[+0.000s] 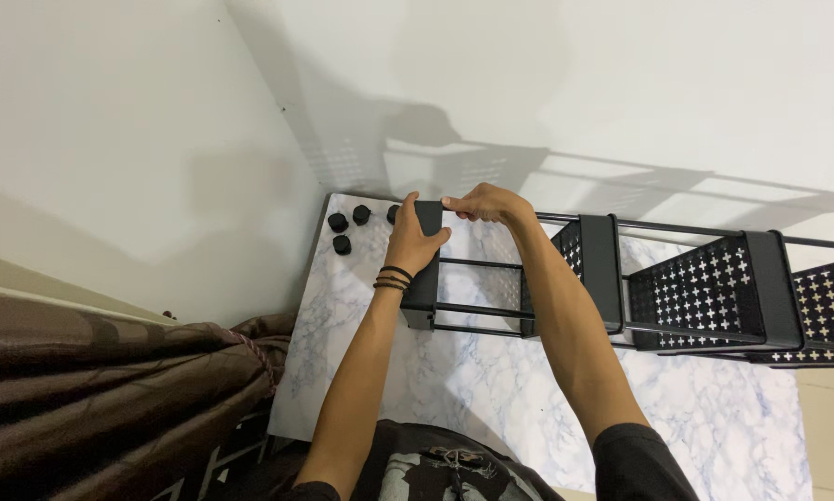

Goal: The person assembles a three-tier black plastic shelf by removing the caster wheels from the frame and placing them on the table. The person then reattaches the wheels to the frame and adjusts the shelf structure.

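Left hand [415, 239] and right hand [487, 202] both clamp black rack end panel [423, 278], frame centre; 4 black caster wheels [342, 245] upper left on marble worktop [361, 371].

Bare forearms. Left wrist: stacked thin black bracelets [395, 277]. Right upper arm: short black sleeve [641, 459]. Torso: black shirt [436, 468] with grey print, partly visible.

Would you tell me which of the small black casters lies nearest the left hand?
The caster right beside the left hand, partly hidden; the other three sit farther left.
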